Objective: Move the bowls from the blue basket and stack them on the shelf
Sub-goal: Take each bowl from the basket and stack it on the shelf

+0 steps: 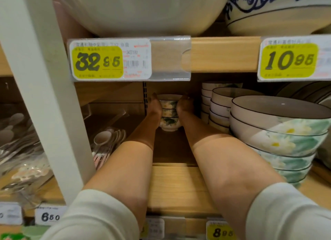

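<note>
Shelving (223, 55) of pale wood fills the frame. On its top board sit a large white bowl (143, 10) and, at upper right, a blue-patterned bowl (279, 12). At right on the lower level stand stacked wide floral bowls (279, 132), with plainer stacks (222, 103) behind them. Yellow price tags (97, 61) hang on the board's edge. Deep at centre, a stack of small bowls (169, 114) with daisy patterns stands between both hands, low at the back of the lower board. The left hand (155, 108) lies flat against its left side, fingers straight. The right hand (185, 105) curls round its right side. Ceramic spoons (107, 137) lie at lower left.
</note>
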